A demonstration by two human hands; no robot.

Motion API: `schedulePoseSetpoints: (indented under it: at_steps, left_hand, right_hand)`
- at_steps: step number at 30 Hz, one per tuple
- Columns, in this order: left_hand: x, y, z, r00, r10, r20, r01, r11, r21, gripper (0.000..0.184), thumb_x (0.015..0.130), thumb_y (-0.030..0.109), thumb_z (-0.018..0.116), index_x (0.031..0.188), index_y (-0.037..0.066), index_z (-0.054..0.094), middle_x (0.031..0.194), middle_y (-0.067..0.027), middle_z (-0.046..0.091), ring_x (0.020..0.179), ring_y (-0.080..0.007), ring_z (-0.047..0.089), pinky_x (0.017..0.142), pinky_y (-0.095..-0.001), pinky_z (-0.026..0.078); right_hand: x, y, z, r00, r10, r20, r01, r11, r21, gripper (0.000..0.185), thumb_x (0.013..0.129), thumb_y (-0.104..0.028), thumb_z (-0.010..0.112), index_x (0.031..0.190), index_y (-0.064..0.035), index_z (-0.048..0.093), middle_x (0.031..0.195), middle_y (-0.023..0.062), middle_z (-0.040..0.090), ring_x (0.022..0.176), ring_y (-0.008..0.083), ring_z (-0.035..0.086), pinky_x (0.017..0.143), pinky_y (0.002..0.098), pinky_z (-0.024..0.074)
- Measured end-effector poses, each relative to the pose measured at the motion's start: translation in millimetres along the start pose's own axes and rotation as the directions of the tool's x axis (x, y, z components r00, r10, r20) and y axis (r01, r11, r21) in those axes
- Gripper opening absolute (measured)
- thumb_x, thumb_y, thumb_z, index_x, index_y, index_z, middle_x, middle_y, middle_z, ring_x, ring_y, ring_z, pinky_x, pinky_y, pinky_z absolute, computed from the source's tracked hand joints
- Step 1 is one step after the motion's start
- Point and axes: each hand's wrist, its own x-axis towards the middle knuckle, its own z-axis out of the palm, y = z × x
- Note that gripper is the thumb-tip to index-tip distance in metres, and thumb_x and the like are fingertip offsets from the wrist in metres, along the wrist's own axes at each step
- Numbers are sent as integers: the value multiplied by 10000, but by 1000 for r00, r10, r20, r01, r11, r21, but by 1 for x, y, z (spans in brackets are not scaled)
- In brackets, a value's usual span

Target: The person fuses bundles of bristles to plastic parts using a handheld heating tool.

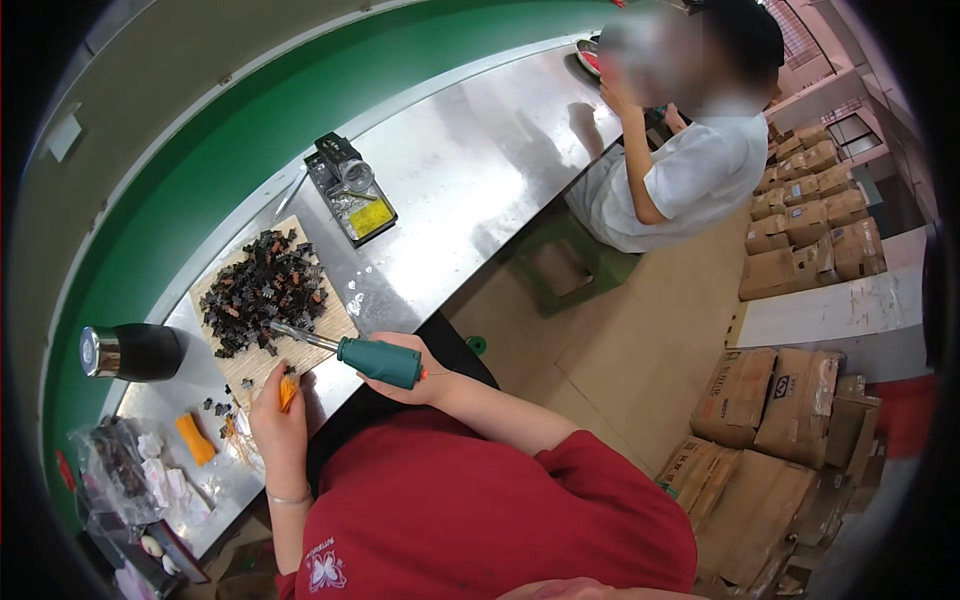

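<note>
My right hand (405, 368) is wrapped round the green handle of a soldering iron (380, 362). The iron's metal shaft points left over a heap of small black and copper-coloured parts (262, 290), which lies on a ridged tan board (335, 318). Below the heap, my left hand (278, 415) is closed on a small orange piece (288, 392), with a dark bit at its upper end. Several loose black parts (222, 408) and pale thin strands (240, 440) lie just left of my left hand. A second orange piece (195, 440) rests further left on the metal table.
A black tray (350, 190) with a yellow sponge stands beyond the board. At the left are a dark cup (132, 352) and plastic bags (115, 470). A co-worker in white (700, 165) sits at the table's far end. Cardboard boxes (735, 400) are stacked at the right.
</note>
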Motion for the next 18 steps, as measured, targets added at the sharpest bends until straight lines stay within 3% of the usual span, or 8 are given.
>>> schedulePoseSetpoints:
  at_steps: [4, 6, 9, 12, 15, 18]
  left_hand:
    - [-7, 2, -1, 996, 73, -50, -73, 997, 7, 402, 823, 37, 677, 1223, 45, 639, 953, -208, 698, 805, -370, 676, 725, -412, 535]
    - [-11, 3, 0, 997, -76, 2, 76, 996, -41, 424, 824, 31, 672, 1246, 50, 630, 927, -214, 695, 790, -366, 677, 707, -408, 533]
    - [-16, 3, 0, 999, -40, -25, 38, 995, -93, 432, 823, 23, 663, 1253, 50, 626, 907, -217, 691, 782, -361, 678, 707, -408, 532]
    - [-18, 11, -7, 1000, -19, -17, 18, 999, -45, 450, 813, 15, 659, 1259, 50, 621, 908, -215, 693, 787, -364, 681, 714, -409, 532]
    - [-23, 9, -3, 993, 57, -99, -64, 996, -63, 461, 793, 3, 654, 1250, 47, 622, 924, -221, 688, 830, -376, 678, 748, -418, 532]
    - [-25, 11, -3, 997, 39, -70, -44, 997, -70, 432, 793, 31, 659, 1223, 55, 632, 934, -230, 682, 843, -398, 664, 747, -435, 526]
  right_hand:
    - [-1, 0, 1, 1000, -6, -6, 6, 998, -69, 205, 828, -102, 741, 984, -27, 632, 846, 73, 646, 747, 183, 645, 689, 274, 504]
    - [-1, 1, 1, 1000, 2, -16, -2, 999, -50, 210, 827, -103, 747, 987, -28, 634, 837, 60, 646, 738, 159, 634, 686, 265, 499]
    - [-1, -2, 1, 998, 62, -16, -61, 998, 22, 200, 827, -106, 744, 971, -31, 627, 829, 69, 634, 733, 147, 617, 681, 270, 490]
    - [-3, -1, 3, 999, 24, -47, -22, 999, 36, 200, 833, -96, 741, 987, -28, 633, 823, 63, 639, 731, 130, 614, 679, 260, 489]
    - [-7, 10, 6, 996, 79, -41, -73, 988, 135, 302, 837, -70, 737, 1116, -26, 632, 958, 40, 690, 870, 89, 644, 781, 254, 519]
    - [-5, 6, 6, 998, 47, -44, -43, 997, 70, 325, 852, -85, 738, 1152, -23, 630, 1001, 46, 698, 910, 103, 652, 819, 265, 523]
